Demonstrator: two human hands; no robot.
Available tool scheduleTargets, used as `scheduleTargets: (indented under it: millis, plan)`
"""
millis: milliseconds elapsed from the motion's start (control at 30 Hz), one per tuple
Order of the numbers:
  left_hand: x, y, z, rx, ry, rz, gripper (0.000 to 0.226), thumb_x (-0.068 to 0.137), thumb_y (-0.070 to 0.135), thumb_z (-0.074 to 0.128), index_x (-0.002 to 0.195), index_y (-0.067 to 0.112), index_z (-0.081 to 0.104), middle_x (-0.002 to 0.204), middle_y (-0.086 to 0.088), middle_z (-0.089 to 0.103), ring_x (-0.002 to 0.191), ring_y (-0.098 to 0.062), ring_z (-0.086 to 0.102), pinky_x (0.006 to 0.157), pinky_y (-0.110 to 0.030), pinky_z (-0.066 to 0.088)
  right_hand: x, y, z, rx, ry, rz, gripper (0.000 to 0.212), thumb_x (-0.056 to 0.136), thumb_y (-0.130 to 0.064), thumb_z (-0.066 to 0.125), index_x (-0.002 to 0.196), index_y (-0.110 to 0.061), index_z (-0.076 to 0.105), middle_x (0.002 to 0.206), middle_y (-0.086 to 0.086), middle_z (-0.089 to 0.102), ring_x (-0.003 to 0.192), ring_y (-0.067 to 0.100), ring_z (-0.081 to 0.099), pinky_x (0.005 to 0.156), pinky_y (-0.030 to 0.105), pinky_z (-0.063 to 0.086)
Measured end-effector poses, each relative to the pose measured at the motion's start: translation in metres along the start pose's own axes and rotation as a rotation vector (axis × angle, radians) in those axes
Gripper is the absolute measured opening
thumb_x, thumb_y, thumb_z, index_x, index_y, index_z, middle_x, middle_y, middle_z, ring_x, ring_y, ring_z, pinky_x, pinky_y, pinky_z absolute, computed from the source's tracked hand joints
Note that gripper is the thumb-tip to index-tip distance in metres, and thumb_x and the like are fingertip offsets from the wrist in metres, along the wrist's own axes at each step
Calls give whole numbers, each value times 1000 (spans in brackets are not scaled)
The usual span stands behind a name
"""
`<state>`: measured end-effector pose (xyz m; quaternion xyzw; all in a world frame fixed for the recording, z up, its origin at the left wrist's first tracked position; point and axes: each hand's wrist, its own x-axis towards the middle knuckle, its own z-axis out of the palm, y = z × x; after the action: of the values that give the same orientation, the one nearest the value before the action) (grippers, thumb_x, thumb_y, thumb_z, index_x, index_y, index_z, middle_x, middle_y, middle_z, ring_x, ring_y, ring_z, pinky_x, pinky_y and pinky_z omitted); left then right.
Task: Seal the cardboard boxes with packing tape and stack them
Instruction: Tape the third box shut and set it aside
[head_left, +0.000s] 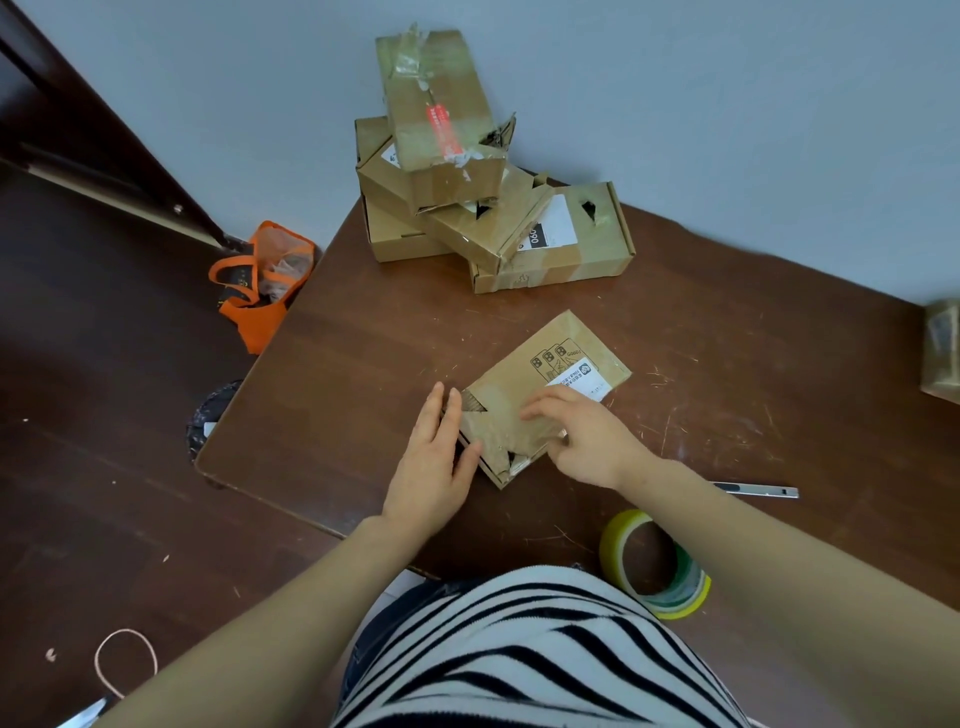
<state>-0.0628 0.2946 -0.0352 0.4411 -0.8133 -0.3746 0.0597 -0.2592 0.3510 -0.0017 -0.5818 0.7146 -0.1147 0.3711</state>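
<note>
Cardboard box (561, 358) on brown table (363, 322): left hand (434, 467) flat against its side, fingers straight; right hand (582, 436) resting on top, fingers relaxed, gripping nothing. Tape roll (691, 597) nearby; stacked boxes (452, 156) behind.

The person is pressing the left hand (435, 460), fingers straight, against the left edge of a flat cardboard box (550, 387) lying on the brown table (337, 364), while the right hand (584, 441) is resting on the box's torn top. A tape roll (655, 566) is lying by the table's near edge, with a utility knife (756, 490) near it. Sealed boxes (467, 182) are sitting stacked by the wall.
</note>
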Motion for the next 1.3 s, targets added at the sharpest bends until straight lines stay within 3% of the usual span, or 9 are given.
scheduleTargets:
  millis: [100, 200, 267, 367, 500, 700, 933, 1167, 1300]
  plan:
    - [-4, 0, 1, 99, 12, 69, 78, 90, 43, 47, 150, 3, 16, 160, -7, 4, 147, -17, 6, 120, -32, 6, -4, 5, 9, 8, 7, -9, 36, 83, -14, 71, 118, -13, 63, 139, -1, 43, 131, 15, 36, 102, 19, 28]
    - [-6, 4, 6, 179, -38, 110, 98, 73, 62, 31, 152, 6, 10, 160, -4, -3, 146, -12, -7, 113, -24, -18, -2, 6, 16, -7, 2, 14, 32, 82, -23, 74, 112, -13, 68, 140, -2, 42, 132, 15, 32, 107, 23, 25]
    - [-4, 5, 11, 193, -49, 100, 105, 72, 68, 36, 153, 9, 5, 160, -2, -10, 143, -9, -19, 110, -24, -24, 1, 5, 18, -3, 47, 25, 23, 83, -21, 72, 104, -12, 72, 137, -2, 45, 129, 15, 34, 102, 21, 26]
    - [-1, 10, 15, 161, -40, 33, 106, 81, 63, 57, 152, 8, 2, 160, -4, -10, 142, -10, -20, 113, -28, -18, 5, 2, 21, -17, 80, 35, 15, 85, -18, 70, 97, -10, 74, 132, -1, 47, 124, 15, 36, 97, 21, 29]
    - [3, 19, 18, 21, 20, -94, 106, 82, 53, 65, 151, 3, 2, 160, -10, -9, 147, -23, -12, 117, -32, -6, 9, 1, 23, 9, 87, 62, 10, 82, -14, 72, 90, -8, 73, 125, 0, 47, 118, 17, 41, 96, 28, 39]
    - [12, 26, 24, -181, 18, -237, 115, 79, 33, 77, 150, 5, -9, 158, -11, -17, 146, -23, -11, 116, -29, -3, 12, 4, 25, 14, 102, 67, 9, 79, -12, 74, 87, -7, 73, 122, 1, 48, 116, 16, 39, 86, 19, 31]
    - [14, 29, 29, -305, 25, -261, 108, 82, 12, 73, 149, 4, -11, 156, -10, -21, 147, -21, -9, 118, -29, 3, 14, 9, 27, 69, 109, 63, 9, 79, -7, 74, 88, -3, 73, 125, 3, 48, 116, 16, 40, 85, 15, 29]
    - [16, 32, 32, -326, 36, -282, 102, 85, 5, 68, 149, 3, -12, 155, -12, -23, 146, -23, -12, 117, -26, 2, 14, 8, 26, 73, 101, 59, 16, 78, -13, 77, 88, -1, 74, 124, 3, 46, 113, 15, 39, 89, 17, 32]
    - [17, 32, 32, -329, 32, -296, 102, 85, 4, 67, 149, 3, -11, 155, -12, -23, 147, -25, -10, 120, -35, 6, 14, 7, 28, 49, 104, 66, 18, 77, -16, 78, 86, -1, 74, 126, 2, 46, 115, 16, 39, 88, 18, 30]
